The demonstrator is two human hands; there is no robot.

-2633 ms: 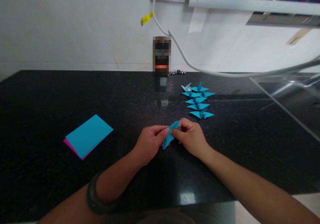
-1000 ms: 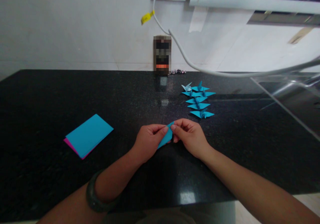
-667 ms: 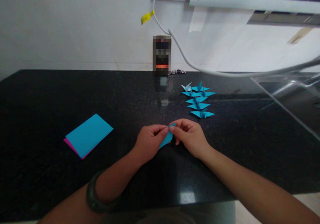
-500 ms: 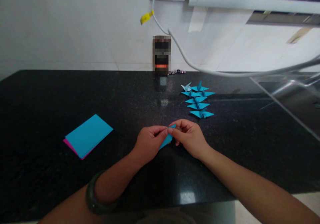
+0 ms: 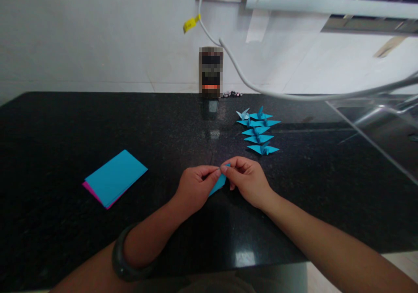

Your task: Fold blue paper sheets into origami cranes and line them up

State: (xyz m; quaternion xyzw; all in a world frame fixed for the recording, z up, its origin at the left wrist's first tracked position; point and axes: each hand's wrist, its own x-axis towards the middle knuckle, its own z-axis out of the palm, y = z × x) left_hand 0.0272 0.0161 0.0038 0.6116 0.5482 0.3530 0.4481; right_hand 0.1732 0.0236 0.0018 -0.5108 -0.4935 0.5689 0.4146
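Observation:
Between my two hands is a small folded piece of blue origami paper, partly hidden by the fingers. My left hand pinches its upper left edge with thumb and forefinger. On the other side, my right hand pinches the top of the same piece, its thumb close to the left thumb. Several folded paper cranes stand in a cluster beyond my right hand, mostly blue with one pale crane. A stack of blue paper sheets lies to the left, pink showing beneath it.
The black countertop meets a white wall. A pixelated upright object leans there, beside a small beaded string. A grey cable hangs across the upper right. At far right is a metal sink.
Both hands keep their pinch on the folded paper. The right thumb has shifted very slightly to the right; otherwise the scene looks the same.

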